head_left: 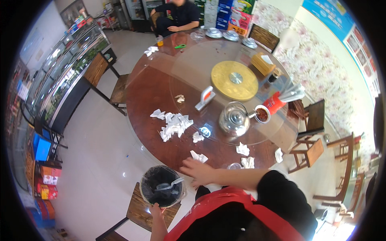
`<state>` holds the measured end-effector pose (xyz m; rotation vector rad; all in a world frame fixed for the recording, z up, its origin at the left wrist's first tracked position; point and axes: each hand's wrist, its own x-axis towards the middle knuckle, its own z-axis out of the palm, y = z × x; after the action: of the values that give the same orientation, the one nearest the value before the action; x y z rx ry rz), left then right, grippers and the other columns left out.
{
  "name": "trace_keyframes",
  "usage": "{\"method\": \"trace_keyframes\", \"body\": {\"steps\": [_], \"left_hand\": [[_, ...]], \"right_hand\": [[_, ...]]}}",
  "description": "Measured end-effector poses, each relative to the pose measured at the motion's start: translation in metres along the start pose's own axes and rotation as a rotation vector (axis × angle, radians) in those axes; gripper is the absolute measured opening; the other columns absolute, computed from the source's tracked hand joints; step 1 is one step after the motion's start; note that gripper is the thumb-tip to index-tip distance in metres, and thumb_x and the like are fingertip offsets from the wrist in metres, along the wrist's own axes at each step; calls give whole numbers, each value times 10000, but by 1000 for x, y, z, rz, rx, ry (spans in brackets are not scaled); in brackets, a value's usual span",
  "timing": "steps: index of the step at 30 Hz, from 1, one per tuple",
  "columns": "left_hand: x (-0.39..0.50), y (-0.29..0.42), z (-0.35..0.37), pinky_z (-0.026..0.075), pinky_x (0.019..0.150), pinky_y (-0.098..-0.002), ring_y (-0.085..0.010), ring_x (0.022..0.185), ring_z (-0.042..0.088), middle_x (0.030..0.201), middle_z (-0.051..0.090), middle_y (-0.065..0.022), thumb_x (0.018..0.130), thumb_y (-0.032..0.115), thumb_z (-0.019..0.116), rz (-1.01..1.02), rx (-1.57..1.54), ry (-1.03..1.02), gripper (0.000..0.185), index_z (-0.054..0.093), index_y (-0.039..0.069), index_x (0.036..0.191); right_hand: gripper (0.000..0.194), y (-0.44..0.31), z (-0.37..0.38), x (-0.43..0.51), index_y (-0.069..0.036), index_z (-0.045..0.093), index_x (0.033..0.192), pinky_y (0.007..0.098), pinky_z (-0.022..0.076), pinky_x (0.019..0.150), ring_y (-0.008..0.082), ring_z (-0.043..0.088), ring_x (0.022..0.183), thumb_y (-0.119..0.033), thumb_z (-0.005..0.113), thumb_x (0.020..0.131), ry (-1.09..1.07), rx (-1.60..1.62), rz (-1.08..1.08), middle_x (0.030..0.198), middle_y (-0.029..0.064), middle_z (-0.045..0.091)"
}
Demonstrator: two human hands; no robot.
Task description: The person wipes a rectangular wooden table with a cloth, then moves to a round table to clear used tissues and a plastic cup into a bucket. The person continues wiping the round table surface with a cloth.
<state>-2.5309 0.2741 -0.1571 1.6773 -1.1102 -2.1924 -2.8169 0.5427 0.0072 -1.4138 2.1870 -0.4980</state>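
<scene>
Gripping the rim of a lined waste bin [162,186] over a wooden chair seat is my left hand [157,211]; a ladle-like or spoon-like item and crumpled film lie inside the bin. My right hand [197,172], slightly blurred, reaches palm down over the near edge of the round table [141,90], fingers apart, beside a crumpled tissue [199,156]. Whether it touches the tissue I cannot tell. A heap of used tissues [175,125] lies farther in on the tabletop. More tissues [242,149] and a clear cup [234,166] are near my right forearm.
A glass turntable carries a metal kettle [234,119], a bowl of chili [262,114], a red holder [273,103], a tissue box [262,64] and a yellow disc [234,80]. Stacked dishes [214,32] stand at the far edge. A person [178,16] sits beyond. Chairs [120,87] flank the table.
</scene>
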Motion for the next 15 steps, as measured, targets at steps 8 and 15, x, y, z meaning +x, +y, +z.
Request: {"method": "trace_keyframes", "body": {"steps": [8,15], "left_hand": [[-21,-11,10,618,622,-454,-288,750,654,1057,588,-154,784,14,493,7,204,102,507,494,88,1285],[-49,-34,20,618,638,-453,-299,793,656,1096,589,-162,787,24,496,-2,170,102,528,485,98,1310]], "right_hand": [[950,60,6,-181,-108,356,1483,593,279,1121,447,228,1444,-387,831,709,-66,-179,447,1534,244,279],[743,98,38,-211,-69,446,1371,456,479,977,399,488,1226,-295,785,749,288,122,400,1344,210,466]]}}
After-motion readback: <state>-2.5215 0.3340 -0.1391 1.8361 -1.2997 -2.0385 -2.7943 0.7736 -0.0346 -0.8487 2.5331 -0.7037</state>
